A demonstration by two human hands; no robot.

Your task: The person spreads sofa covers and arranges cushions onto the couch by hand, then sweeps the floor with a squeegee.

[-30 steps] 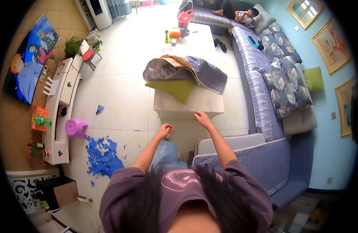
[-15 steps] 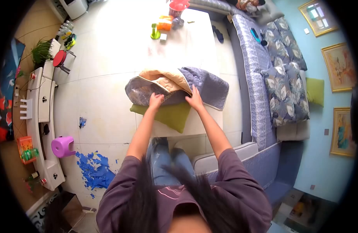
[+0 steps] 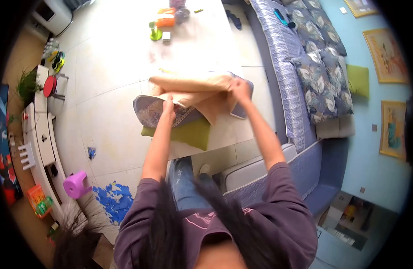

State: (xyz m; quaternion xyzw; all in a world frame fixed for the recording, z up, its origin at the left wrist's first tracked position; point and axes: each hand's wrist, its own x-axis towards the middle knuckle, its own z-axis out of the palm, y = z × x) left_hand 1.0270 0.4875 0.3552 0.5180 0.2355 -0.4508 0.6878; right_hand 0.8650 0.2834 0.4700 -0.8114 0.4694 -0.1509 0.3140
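Note:
A quilted cover (image 3: 193, 86), beige on one side and grey-blue on the other, lies bunched on the near end of the long white table (image 3: 224, 142). My left hand (image 3: 169, 109) is closed on its left part, beside a patterned grey section. Farther right, my right hand (image 3: 240, 91) grips the beige cloth near the cover's right end; its fingers are slightly blurred. Under the cover a green cushion (image 3: 190, 133) sticks out towards me at the table's near edge.
Farther along the table stand an orange pack (image 3: 165, 18), a green item (image 3: 155, 32) and a small white box (image 3: 166, 36). A sofa (image 3: 282, 67) with leafy cushions runs along the right. On the left floor are a purple stool (image 3: 76, 184) and blue scraps (image 3: 114, 201).
Both hands reached forward from near my body to the cover and closed on it. The cover's right part has been pulled over, showing more beige. The camera view has shifted.

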